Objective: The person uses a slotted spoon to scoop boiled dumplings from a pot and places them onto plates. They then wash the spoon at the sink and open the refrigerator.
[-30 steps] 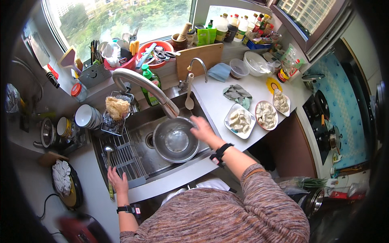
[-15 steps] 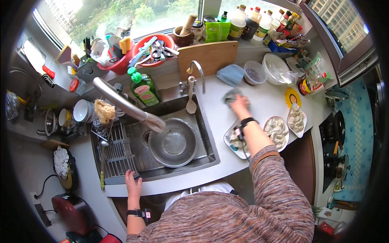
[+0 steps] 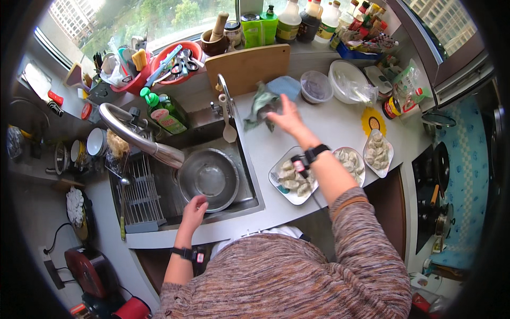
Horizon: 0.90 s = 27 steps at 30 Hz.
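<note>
My right hand [image 3: 289, 119] is over the counter right of the sink, fingers spread. A grey-green cloth [image 3: 262, 109], partly blurred, is at its fingertips; the fingers do not close round it. It lies near a folded blue cloth [image 3: 283, 86]. My left hand [image 3: 194, 211] hovers empty at the sink's front rim, its fingers loosely extended beside a metal basin [image 3: 208, 181] in the sink [image 3: 249, 199]. Below my right wrist, a white dish of dumplings [image 3: 293, 178] stands on the counter, with two more plates of dumplings [image 3: 350, 162] [image 3: 378, 153] to its right.
A curved metal faucet [image 3: 141, 139] reaches over the sink. A thin tap [image 3: 223, 87], wooden spoon [image 3: 229, 133] and green soap bottle [image 3: 167, 114] stand behind it. A cutting board [image 3: 247, 66] leans at the back. A clear tub [image 3: 316, 86] and white bowl [image 3: 345, 80] stand right.
My right hand has moved left and back with the cloth, and its fingers have spread apart. My left hand has lifted from the counter's front edge and moved right toward the basin.
</note>
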Tool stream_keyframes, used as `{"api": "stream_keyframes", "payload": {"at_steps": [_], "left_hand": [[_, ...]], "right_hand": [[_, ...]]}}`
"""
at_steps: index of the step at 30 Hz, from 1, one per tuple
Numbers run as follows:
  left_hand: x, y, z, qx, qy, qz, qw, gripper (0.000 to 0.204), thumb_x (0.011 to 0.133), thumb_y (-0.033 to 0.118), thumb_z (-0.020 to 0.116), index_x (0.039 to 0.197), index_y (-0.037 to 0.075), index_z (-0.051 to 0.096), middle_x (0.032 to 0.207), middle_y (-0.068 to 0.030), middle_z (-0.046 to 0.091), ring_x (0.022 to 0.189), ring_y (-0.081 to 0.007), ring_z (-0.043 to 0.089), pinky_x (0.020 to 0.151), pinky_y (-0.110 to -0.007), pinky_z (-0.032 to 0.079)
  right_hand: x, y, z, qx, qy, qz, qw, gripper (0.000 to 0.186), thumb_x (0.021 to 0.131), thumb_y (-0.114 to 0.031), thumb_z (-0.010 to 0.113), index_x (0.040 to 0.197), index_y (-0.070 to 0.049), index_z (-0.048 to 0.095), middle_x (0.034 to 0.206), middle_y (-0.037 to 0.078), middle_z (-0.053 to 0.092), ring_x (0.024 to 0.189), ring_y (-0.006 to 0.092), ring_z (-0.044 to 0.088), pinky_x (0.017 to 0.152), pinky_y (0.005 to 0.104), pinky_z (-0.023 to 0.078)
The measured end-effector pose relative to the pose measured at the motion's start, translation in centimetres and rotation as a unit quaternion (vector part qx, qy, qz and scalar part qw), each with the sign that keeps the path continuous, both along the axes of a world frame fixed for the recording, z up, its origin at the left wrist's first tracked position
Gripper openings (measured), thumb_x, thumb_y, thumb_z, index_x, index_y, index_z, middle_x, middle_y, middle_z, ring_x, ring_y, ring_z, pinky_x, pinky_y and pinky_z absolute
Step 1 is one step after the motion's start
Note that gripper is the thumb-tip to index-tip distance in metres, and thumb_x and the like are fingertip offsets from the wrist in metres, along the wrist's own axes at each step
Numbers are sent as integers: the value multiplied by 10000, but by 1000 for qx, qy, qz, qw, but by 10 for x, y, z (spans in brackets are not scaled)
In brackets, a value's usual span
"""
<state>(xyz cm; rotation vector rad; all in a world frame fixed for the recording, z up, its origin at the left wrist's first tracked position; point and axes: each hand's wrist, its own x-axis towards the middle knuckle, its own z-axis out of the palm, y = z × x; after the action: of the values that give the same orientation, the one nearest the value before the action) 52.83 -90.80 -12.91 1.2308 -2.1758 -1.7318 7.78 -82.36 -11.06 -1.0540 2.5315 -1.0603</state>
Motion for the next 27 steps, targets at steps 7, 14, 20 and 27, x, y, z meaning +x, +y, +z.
{"api": "stream_keyframes", "payload": {"at_steps": [7, 14, 20, 27], "left_hand": [[-139, 55, 21, 458, -45, -91, 883, 448, 973, 296, 501, 1329, 35, 432, 1149, -136, 618, 1001, -259, 638, 809, -354, 525], [-198, 57, 1, 498, -63, -40, 864, 372, 939, 310, 453, 1133, 1, 529, 1138, -162, 595, 1014, -271, 608, 888, -406, 472], [-195, 39, -1, 494, 4, 36, 868, 309, 896, 280, 509, 1143, 97, 472, 1073, -111, 584, 953, -269, 579, 846, -421, 469], [-201, 23, 6, 426, 74, 59, 900, 642, 893, 211, 525, 1436, 24, 238, 1228, -148, 534, 1070, -236, 557, 875, -365, 474]], "right_hand": [[2, 148, -23, 231, -138, -5, 963, 458, 913, -387, 453, 1005, 11, 658, 1026, 277, 625, 1014, 395, 596, 903, 430, 456], [24, 144, -41, 145, -318, -34, 936, 491, 938, -386, 427, 1061, 36, 645, 1092, 260, 631, 1060, 357, 599, 932, 395, 441], [33, 152, -39, 83, -424, -81, 898, 479, 960, -371, 472, 1182, 31, 606, 1157, 160, 636, 1044, 225, 593, 922, 351, 446], [62, 183, -43, -81, -214, -155, 961, 448, 915, -300, 560, 1245, 3, 533, 1135, 205, 623, 1035, 308, 610, 879, 357, 479]]}}
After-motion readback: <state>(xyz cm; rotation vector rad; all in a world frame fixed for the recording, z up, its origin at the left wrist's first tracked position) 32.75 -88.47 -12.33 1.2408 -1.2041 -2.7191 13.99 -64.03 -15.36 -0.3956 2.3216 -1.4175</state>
